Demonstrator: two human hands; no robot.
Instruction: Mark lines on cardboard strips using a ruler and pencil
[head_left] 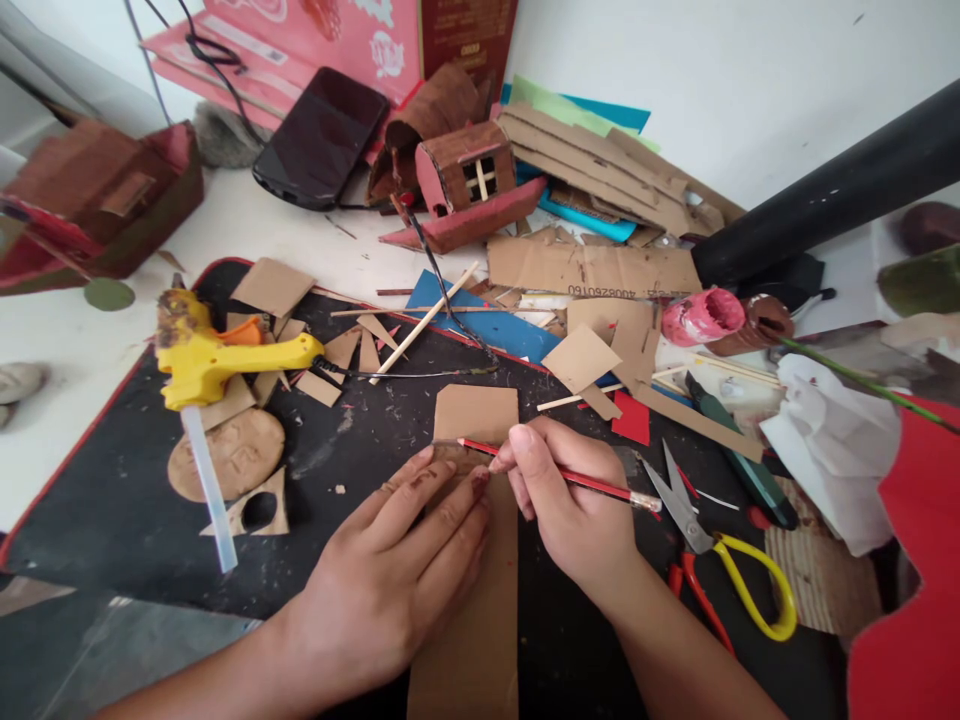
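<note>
While my left hand (416, 555) lies flat, grasping nothing, over a brown piece (466, 459) on the cardboard strip (476, 412), my right hand (581, 525) pinches a red pencil (604, 486), its tip at that piece's far edge. The strip lies on the black mat (112, 500), short of its far edge.

Left hand (420, 555) lies palm-down; right hand (574, 500) curls, pinching.

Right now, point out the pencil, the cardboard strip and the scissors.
Pencil (594, 483), head view, on its red shaft.
Cardboard strip (477, 642), head view, on its bare lower part.
Scissors (697, 538), head view, where the blades cross.
</note>
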